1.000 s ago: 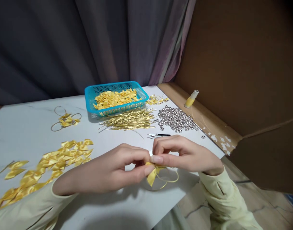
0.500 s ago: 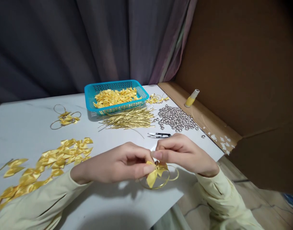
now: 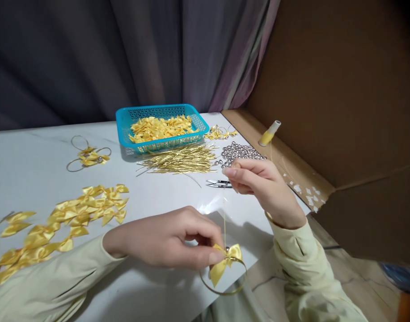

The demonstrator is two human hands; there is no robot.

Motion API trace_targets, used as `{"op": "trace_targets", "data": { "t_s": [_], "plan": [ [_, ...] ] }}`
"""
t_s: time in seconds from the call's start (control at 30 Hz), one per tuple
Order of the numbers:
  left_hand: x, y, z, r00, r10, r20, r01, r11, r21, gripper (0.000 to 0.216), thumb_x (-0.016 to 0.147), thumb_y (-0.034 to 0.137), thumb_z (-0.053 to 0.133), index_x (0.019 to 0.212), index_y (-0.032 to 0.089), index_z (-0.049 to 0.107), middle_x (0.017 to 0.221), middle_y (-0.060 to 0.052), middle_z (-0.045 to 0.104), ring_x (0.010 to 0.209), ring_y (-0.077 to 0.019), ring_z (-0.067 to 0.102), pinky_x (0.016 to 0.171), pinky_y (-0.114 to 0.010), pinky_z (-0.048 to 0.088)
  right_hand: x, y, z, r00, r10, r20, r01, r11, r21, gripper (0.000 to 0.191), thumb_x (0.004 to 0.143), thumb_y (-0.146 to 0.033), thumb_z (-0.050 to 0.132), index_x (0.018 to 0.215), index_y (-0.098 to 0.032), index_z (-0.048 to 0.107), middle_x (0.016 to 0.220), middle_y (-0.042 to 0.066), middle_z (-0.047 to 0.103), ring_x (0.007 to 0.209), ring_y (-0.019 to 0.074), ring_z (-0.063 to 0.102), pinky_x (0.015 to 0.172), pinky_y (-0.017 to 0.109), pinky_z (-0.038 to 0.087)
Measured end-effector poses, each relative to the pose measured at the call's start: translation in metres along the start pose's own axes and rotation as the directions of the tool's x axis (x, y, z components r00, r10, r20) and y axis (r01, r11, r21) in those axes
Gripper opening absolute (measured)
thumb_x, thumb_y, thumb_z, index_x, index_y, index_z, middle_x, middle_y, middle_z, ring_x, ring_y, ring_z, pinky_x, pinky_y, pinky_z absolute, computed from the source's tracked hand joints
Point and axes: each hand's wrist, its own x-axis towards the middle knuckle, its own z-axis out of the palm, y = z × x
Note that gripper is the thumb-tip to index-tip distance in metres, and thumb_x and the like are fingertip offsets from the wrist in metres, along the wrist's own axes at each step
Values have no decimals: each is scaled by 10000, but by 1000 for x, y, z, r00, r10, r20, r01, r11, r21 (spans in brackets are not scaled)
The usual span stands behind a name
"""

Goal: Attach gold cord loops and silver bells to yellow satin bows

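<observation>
Between the thumb and fingers of my left hand point(image 3: 181, 239) is a yellow satin bow point(image 3: 233, 251), pinched at its left side. A small silver bell-like bead point(image 3: 227, 249) sits at its middle, and a gold cord loop point(image 3: 244, 277) hangs around and below it. My right hand point(image 3: 258, 185) is closed higher up, pinching a thin yellow thread point(image 3: 224, 223) that stretches nearly straight down to the bow. Whether a needle is also in those fingers I cannot make out. Behind my right hand lie small black-handled thread snips point(image 3: 216, 184), partly covered.
A blue basket point(image 3: 119, 127) holds yellow bows. Gold cord pieces point(image 3: 181, 160) and silver beads point(image 3: 238, 150) lie in front of it. Loose bows point(image 3: 79, 217) spread at left, below looped bows point(image 3: 92, 157). A yellow thread spool point(image 3: 269, 134) stands on cardboard point(image 3: 325, 112) at right.
My right hand has moved up and away from the bow, drawing the thread out taut. My left hand keeps its pinch on the bow, now slightly lower and further right.
</observation>
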Motion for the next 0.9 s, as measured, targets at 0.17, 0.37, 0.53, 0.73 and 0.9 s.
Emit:
{"op": "trace_targets", "data": {
  "t_s": [0.17,0.37,0.53,0.73,0.9],
  "plan": [
    [1,-3,2,999,-14,34,14,1000,-7,218,923,250,467,743,153,541,670,-21,556,615,-126,500,617,-239,423,3,1,2,1000,14,-26,-14,1000,10,340,881,-244,599,562,-158,517,510,-63,355,470,54,263,439,232,168],
    [2,-6,1,999,-19,38,20,999,-32,232,922,272,472,730,161,541,665,-20,564,613,-131,503,612,-244,430,6,1,4,1000,11,-10,-10,999,42,350,876,-253,607,553,-157,513,510,-61,355,465,51,266,430,226,163],
    [3,-5,1,999,-25,39,26,999,-25,212,914,247,475,732,162,541,657,-16,559,608,-125,506,610,-232,433,7,0,4,1000,26,-9,-26,998,54,347,871,-241,607,548,-158,512,511,-58,371,459,50,264,425,226,163],
    [3,-4,1,999,-28,40,29,999,-30,215,920,260,470,744,156,534,661,-16,548,607,-124,493,607,-235,426,7,1,4,999,38,-12,-37,997,68,345,869,-267,617,556,-158,522,501,-67,342,446,46,246,423,225,153],
    [2,-5,1,998,-40,39,41,999,-24,220,922,267,470,749,154,545,664,-20,563,609,-126,504,616,-238,436,6,1,4,999,35,-14,-34,998,62,348,865,-283,623,558,-158,518,503,-64,346,449,48,247,421,227,147]
  ]
}}
